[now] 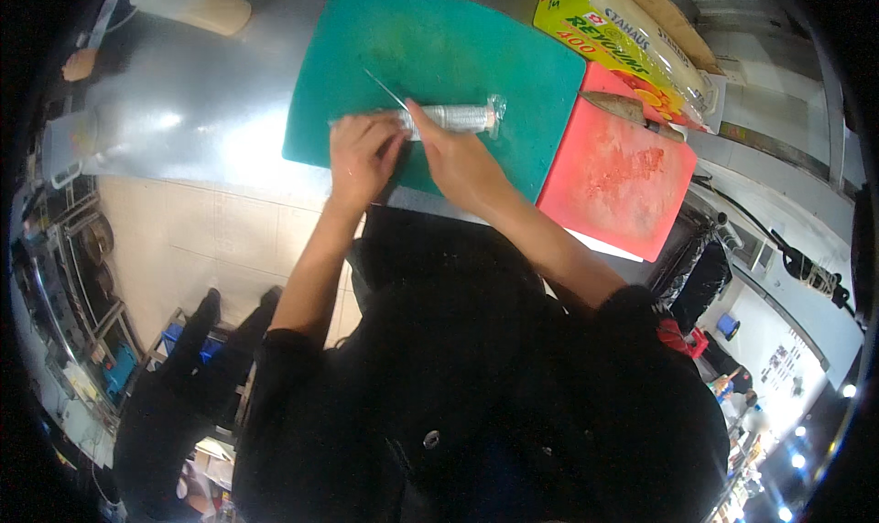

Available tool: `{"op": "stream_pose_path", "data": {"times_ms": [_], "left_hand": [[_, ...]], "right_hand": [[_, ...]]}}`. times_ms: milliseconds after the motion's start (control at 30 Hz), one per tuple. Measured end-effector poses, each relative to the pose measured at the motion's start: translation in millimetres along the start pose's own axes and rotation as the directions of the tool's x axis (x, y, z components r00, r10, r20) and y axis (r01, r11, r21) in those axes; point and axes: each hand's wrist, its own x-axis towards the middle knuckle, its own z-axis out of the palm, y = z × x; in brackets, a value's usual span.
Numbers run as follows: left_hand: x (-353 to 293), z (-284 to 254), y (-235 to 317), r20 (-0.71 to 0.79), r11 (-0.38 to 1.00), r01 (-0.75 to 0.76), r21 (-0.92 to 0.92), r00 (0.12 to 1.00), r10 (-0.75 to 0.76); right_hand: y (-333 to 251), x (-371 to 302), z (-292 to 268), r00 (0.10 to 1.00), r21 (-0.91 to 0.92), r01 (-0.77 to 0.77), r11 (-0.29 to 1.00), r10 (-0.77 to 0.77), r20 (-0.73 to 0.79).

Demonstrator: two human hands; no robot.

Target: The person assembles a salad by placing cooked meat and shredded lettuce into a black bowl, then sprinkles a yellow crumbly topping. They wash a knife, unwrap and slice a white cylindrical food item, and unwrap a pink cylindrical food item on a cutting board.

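Observation:
A green cutting board (421,42) lies on the steel counter in front of me. Across its near part is a long, pale cylindrical roll in clear plastic wrap (465,118), with loose film crumpled at its right end. The fingers of my left hand (359,152) are curled around the roll's left end and hide it. In my right hand (462,164) is a knife (385,89); its thin blade points up and to the left over the board, beyond the roll. The grip covers the knife's handle.
On the right is a stained red cutting board (627,179), with a broad-bladed knife (618,108) at its far edge. Beyond stands a yellow-green box (623,42). A container with beige contents (201,5) is far left, near another person's hand (80,65). Someone in black (174,404) is behind, lower left.

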Motion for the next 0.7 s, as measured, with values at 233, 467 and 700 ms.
{"op": "stream_pose_path", "data": {"times_ms": [233, 467, 700], "left_hand": [[5.6, 13.3, 9.2, 0.071, 0.993, -0.028, -0.116, 0.997, 0.037], [7.8, 16.8, 9.3, 0.063, 0.996, -0.025, -0.088, 0.998, 0.031], [5.4, 23.7, 10.2, 0.085, 0.994, -0.048, -0.096, 0.995, 0.056]], "right_hand": [[-8.5, -29.3, -32.8, 0.989, 0.018, -0.145, 0.989, 0.144, 0.046], [-22.8, -14.7, -23.8, 0.989, -0.01, -0.138, 0.99, 0.137, -0.058], [-10.4, -32.8, -23.4, 0.982, -0.003, -0.185, 0.983, 0.185, -0.047]]}}
